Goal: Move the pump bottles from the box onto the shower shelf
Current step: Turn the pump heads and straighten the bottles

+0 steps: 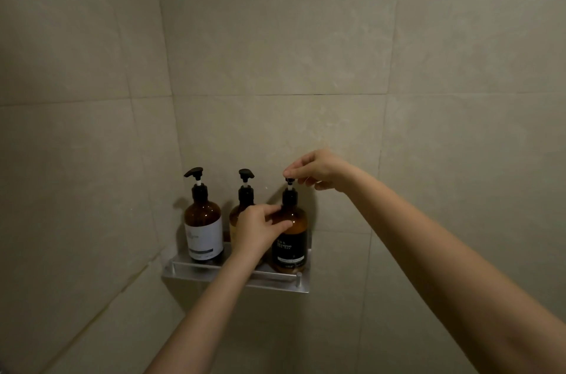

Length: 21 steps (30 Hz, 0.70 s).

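Against beige tiled walls point(306, 36), a silver metal corner shower shelf point(214, 277) carries three amber glass pump bottles. Rightmost is the dark-labelled bottle point(291, 246) (label partly readable as shampoo), its shoulder gripped by the left hand point(255, 231). Above, the right hand point(318, 170) pinches its black pump head point(288, 180). Alongside stand the white-labelled bottle point(203, 220) and the half-hidden middle bottle point(243, 205).

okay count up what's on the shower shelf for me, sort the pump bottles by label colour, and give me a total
White-label bottle: 1
Black-label bottle: 1, with the left hand on its body and the right hand at its pump
Bottle with label hidden behind the left hand: 1
Total on the shelf: 3
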### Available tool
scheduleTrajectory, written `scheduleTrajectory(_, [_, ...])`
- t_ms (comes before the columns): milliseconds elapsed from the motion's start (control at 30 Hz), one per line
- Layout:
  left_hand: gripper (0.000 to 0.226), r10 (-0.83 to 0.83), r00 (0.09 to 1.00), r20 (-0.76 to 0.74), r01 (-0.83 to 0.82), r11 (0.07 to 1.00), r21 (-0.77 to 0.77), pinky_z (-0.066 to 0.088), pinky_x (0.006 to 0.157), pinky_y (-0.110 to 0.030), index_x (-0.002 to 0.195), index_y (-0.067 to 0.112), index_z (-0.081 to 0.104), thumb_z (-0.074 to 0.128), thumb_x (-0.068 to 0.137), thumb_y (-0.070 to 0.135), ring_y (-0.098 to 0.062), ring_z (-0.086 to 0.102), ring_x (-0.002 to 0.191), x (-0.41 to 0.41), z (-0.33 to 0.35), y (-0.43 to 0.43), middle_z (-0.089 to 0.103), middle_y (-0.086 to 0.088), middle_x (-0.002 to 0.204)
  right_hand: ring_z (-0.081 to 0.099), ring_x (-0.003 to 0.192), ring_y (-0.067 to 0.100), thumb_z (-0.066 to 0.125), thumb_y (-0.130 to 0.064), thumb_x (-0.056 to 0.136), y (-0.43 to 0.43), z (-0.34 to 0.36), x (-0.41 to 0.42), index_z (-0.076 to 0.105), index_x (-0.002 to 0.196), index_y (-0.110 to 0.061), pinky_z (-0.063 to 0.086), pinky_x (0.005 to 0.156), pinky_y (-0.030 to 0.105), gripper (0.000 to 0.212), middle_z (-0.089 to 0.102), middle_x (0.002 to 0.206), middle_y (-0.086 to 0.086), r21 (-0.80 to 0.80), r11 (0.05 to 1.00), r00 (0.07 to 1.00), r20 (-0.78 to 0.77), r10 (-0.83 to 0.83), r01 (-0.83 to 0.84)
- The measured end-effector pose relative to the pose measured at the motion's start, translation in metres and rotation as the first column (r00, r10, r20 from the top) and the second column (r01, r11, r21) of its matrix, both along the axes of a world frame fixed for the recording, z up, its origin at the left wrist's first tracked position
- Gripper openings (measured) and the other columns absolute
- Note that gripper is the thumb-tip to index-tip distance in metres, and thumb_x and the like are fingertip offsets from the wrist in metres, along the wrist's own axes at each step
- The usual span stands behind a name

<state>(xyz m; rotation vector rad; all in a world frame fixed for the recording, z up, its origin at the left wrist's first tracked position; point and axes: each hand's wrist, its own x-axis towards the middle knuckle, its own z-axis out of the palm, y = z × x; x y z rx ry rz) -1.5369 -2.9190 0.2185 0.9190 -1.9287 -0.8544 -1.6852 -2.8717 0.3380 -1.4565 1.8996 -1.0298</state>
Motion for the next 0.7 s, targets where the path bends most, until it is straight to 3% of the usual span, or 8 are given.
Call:
scheduleTrajectory(167, [0.050, -0.031, 0.999, 0.006, 0.032, 1.000, -0.003, 0.046, 0.091, -0.027, 0.124, 0.013, 0.056, 0.071, 0.076, 0.019, -0.017, 0.057, 0.117, 0.003, 0.001, 0.002, 0.060, -0.005, 0.128, 0.050, 0.059, 0.008, 0.075, -0.031, 0.076, -0.001, -0.004, 0.001, 0.070, 0.102, -0.009, 0.039, 0.049, 0.017, 0.034, 0.060, 0.071, -0.002, -0.019, 1.000, 1.000, 0.015, -0.021, 0.021])
scheduleTrajectory(233, [0.045, -0.029, 0.999, -0.021, 0.028, 0.998, -0.049, 0.048, 0.088, -0.021, 0.122, 0.015, 0.058, 0.069, 0.079, 0.019, -0.010, 0.059, 0.109, 0.006, 0.000, 0.004, 0.063, -0.002, 0.123, 0.050, 0.060, 0.008, 0.074, -0.032, 0.077, 0.000, -0.002, 0.001, 0.070, 0.103, -0.011, 0.038, 0.049, 0.016, 0.033, 0.061, 0.073, -0.002, -0.018, 1.000, 1.000, -0.002, -0.012, 0.012])
scheduleTrajectory(333, [0.030, 0.172, 0.974, -0.147, -0.197, 0.964, -0.181, 0.048, 0.066, -0.009, 0.110, 0.022, 0.065, 0.066, 0.081, 0.026, 0.011, 0.058, 0.082, 0.021, 0.003, 0.003, 0.067, 0.012, 0.099, 0.052, 0.063, 0.006, 0.071, -0.032, 0.079, -0.004, 0.007, 0.004, 0.069, 0.103, -0.017, 0.037, 0.046, 0.014, 0.028, 0.061, 0.077, -0.006, -0.146, 0.988, 0.997, -0.052, -0.053, 0.045])
scheduleTrajectory(433, [0.023, 0.359, 0.892, -0.273, -0.415, 0.890, -0.187, 0.047, 0.055, -0.005, 0.103, 0.022, 0.068, 0.065, 0.081, 0.028, 0.015, 0.057, 0.069, 0.044, 0.010, -0.011, 0.067, 0.016, 0.085, 0.055, 0.070, 0.007, 0.066, -0.028, 0.083, -0.016, 0.022, 0.016, 0.069, 0.100, -0.020, 0.039, 0.054, 0.017, 0.019, 0.062, 0.084, -0.007, -0.262, 0.965, 0.990, -0.137, -0.019, -0.018])
scheduleTrajectory(567, [0.041, 0.352, 0.927, -0.129, -0.371, 0.913, -0.169, 0.043, 0.067, -0.011, 0.117, 0.016, 0.062, 0.067, 0.079, 0.031, -0.001, 0.061, 0.086, 0.059, 0.012, -0.030, 0.069, 0.000, 0.109, 0.058, 0.079, 0.008, 0.063, -0.022, 0.086, -0.033, 0.036, 0.044, 0.068, 0.107, -0.022, 0.046, 0.061, 0.019, 0.021, 0.061, 0.091, -0.009, -0.118, 0.962, 0.926, -0.324, 0.196, -0.245])
scheduleTrajectory(700, [0.063, 0.266, 0.962, 0.061, -0.258, 0.960, -0.110, 0.048, 0.091, -0.028, 0.132, 0.010, 0.051, 0.073, 0.075, 0.029, -0.019, 0.058, 0.115, 0.057, 0.011, -0.039, 0.059, -0.007, 0.130, 0.058, 0.094, 0.014, 0.060, -0.021, 0.089, -0.048, 0.035, 0.059, 0.064, 0.117, -0.024, 0.047, 0.074, 0.025, 0.028, 0.060, 0.104, -0.005, 0.026, 0.950, 0.893, -0.334, 0.302, -0.311])
